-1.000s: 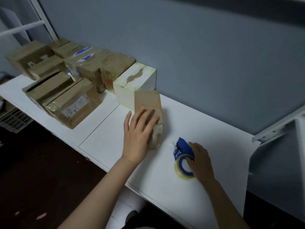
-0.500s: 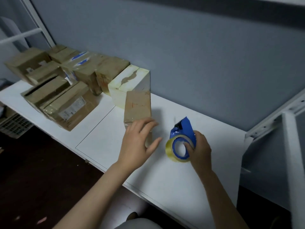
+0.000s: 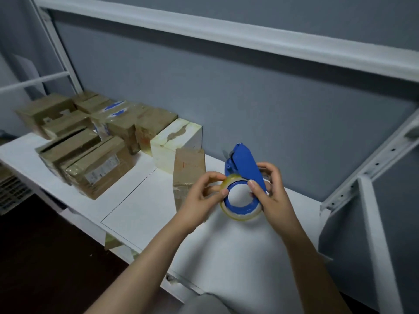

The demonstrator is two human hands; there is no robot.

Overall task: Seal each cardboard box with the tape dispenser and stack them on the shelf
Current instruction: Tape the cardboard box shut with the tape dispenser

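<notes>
Head view of the sealing station, read from left to right with the small brown box [image 3: 189, 168] as reference. Far left of the box, a cluster of cardboard boxes [image 3: 97, 168] lies on the white shelf board [image 3: 140, 214], several with tape and labels on their top faces. Just left of the box and behind it stands a white box [image 3: 174, 141] with a torn top, close against the reference box; whether the two touch cannot be told. The small brown box itself stands upright on the board. The left hand [image 3: 199, 198] lies in front of the box's lower right part, thumb and fingertips pinching the left rim of the yellowish tape roll [image 3: 240, 214]. Immediately right of the box, the blue tape dispenser [image 3: 243, 168] is held between the two hands, its cutter end pointing up to about the level of the box top, the roll at its lower end. Further right of the box, the right hand [image 3: 274, 191] grips the dispenser body, thumb on the near face and fingers curled round the back. Far right of the box rises a white shelf upright [image 3: 374, 223].
</notes>
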